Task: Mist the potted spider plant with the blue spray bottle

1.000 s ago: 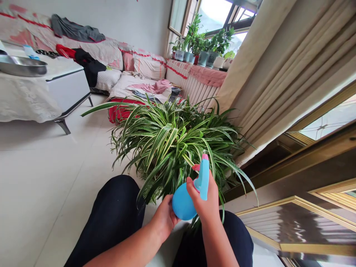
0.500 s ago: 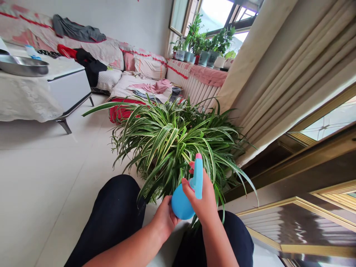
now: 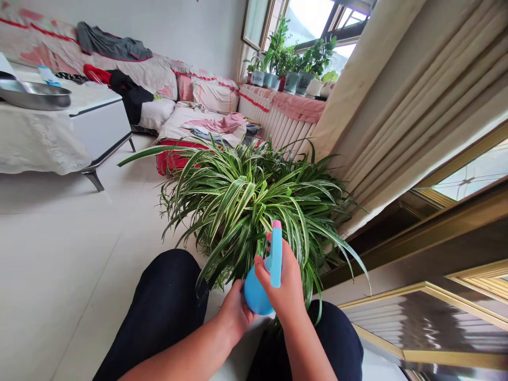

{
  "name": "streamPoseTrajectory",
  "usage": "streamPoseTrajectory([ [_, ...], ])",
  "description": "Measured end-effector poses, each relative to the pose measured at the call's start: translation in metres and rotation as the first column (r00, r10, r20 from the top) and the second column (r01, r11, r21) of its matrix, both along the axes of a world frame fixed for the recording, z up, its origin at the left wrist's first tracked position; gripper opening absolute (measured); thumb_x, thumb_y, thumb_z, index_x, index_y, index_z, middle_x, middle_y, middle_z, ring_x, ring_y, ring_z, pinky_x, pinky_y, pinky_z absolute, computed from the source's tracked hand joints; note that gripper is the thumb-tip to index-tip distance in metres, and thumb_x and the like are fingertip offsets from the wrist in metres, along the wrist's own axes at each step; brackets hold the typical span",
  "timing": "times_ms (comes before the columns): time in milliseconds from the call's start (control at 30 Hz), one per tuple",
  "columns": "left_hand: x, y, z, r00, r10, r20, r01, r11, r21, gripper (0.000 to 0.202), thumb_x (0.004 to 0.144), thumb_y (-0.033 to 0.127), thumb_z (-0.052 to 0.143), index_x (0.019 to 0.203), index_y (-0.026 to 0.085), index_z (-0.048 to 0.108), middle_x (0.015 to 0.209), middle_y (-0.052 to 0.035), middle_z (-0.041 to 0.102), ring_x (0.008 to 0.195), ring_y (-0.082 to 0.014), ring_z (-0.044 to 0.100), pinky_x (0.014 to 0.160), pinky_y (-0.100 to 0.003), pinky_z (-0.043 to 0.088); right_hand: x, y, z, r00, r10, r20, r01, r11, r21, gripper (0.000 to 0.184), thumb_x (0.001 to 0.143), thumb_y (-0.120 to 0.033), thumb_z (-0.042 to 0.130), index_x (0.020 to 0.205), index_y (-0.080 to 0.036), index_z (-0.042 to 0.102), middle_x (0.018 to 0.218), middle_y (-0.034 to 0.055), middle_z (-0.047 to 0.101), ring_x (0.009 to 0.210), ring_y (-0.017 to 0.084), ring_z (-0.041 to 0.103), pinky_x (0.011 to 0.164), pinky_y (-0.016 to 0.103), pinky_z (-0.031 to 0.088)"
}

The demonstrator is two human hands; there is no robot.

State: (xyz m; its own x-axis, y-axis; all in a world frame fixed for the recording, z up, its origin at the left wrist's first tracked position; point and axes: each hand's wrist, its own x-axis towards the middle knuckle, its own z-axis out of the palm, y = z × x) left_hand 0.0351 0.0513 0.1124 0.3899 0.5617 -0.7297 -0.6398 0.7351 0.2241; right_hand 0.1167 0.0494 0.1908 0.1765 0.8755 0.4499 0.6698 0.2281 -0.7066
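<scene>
A blue spray bottle (image 3: pixel 257 292) with a light blue head and a pink nozzle is held between my two hands, tilted, its nozzle toward the plant. My right hand (image 3: pixel 288 283) is closed around the neck and spray head, fingers partly hidden behind it. Against the bottle's lower left side, my left hand (image 3: pixel 237 311) grips the body. Just beyond spreads a large spider plant (image 3: pixel 246 198), its long green leaves edged in pale cream. Some leaves look wet. Its pot is hidden under the foliage.
A low table (image 3: pixel 101 124) with a metal bowl (image 3: pixel 37 96) stands at left. Behind the plant is a sofa (image 3: pixel 154 79) with clothes. Potted plants (image 3: pixel 291 79) line the windowsill. A beige curtain (image 3: pixel 397 106) and a gold-trimmed cabinet (image 3: pixel 397 323) flank the right.
The spray head and my right hand have shifted slightly left. My left hand stays nearly where it was on the bottle.
</scene>
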Motion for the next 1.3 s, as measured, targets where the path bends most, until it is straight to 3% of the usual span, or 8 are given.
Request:
streamPoseTrajectory([
  [233,0.000,0.001,0.001,1.000,0.015,-0.013,-0.015,1.000,-0.003,0.016,0.090,0.018,0.044,0.086,0.014,0.059,0.065,-0.0026,0.066,0.060,-0.0150,0.061,0.062,-0.027,0.049,-0.001,0.001,-0.001,1.000,0.011,0.019,-0.011,1.000,0.016,0.049,0.079,-0.033,0.061,0.123,-0.016,0.053,0.115,0.0154,0.065,0.103,0.029,0.065,0.089,0.048,0.054],
  [667,-0.002,-0.003,0.013,0.999,-0.027,0.041,0.027,1.000,0.003,0.018,0.092,0.023,0.046,0.087,0.013,0.060,0.068,-0.0043,0.069,0.062,-0.0168,0.064,0.061,-0.028,0.049,0.001,-0.004,-0.003,0.994,-0.006,0.114,0.003,0.999,0.032,0.039,0.078,-0.031,0.064,0.115,-0.017,0.059,0.101,0.0106,0.065,0.087,0.025,0.065,0.077,0.042,0.056],
  [867,-0.002,0.001,0.003,0.997,-0.019,0.075,0.014,0.998,0.066,0.025,0.095,0.029,0.044,0.095,0.012,0.063,0.079,-0.0053,0.070,0.071,-0.0171,0.065,0.066,-0.028,0.050,0.000,-0.007,-0.002,0.988,0.039,0.151,-0.055,0.993,0.101,0.053,0.080,-0.029,0.064,0.130,-0.018,0.050,0.120,0.0142,0.062,0.106,0.028,0.062,0.088,0.045,0.055],
  [1000,-0.002,0.001,-0.005,0.995,-0.013,0.101,0.000,0.992,0.123,0.025,0.095,0.030,0.044,0.092,0.014,0.063,0.079,-0.0049,0.070,0.073,-0.0168,0.065,0.070,-0.028,0.051,-0.006,-0.006,-0.001,0.983,0.093,0.156,-0.111,0.987,0.115,0.052,0.081,-0.027,0.062,0.131,-0.018,0.048,0.127,0.0149,0.060,0.115,0.029,0.059,0.093,0.045,0.053],
  [1200,-0.006,0.001,-0.006,0.993,-0.008,0.120,-0.011,0.987,0.157,0.024,0.095,0.028,0.043,0.098,0.015,0.063,0.080,-0.0056,0.070,0.074,-0.0180,0.066,0.071,-0.029,0.053,-0.012,-0.008,-0.003,0.994,0.069,0.085,-0.075,0.995,0.069,0.055,0.080,-0.029,0.062,0.131,-0.015,0.050,0.115,0.0147,0.064,0.082,0.021,0.066,0.073,0.039,0.058],
  [1300,-0.006,0.002,-0.007,0.992,-0.004,0.129,-0.017,0.987,0.161,0.024,0.095,0.028,0.043,0.096,0.015,0.063,0.079,-0.0063,0.070,0.074,-0.0188,0.067,0.072,-0.031,0.052,-0.012,-0.009,-0.006,0.994,0.056,0.096,-0.062,0.996,0.066,0.053,0.080,-0.030,0.062,0.129,-0.015,0.051,0.110,0.0142,0.066,0.078,0.021,0.066,0.069,0.037,0.058],
])
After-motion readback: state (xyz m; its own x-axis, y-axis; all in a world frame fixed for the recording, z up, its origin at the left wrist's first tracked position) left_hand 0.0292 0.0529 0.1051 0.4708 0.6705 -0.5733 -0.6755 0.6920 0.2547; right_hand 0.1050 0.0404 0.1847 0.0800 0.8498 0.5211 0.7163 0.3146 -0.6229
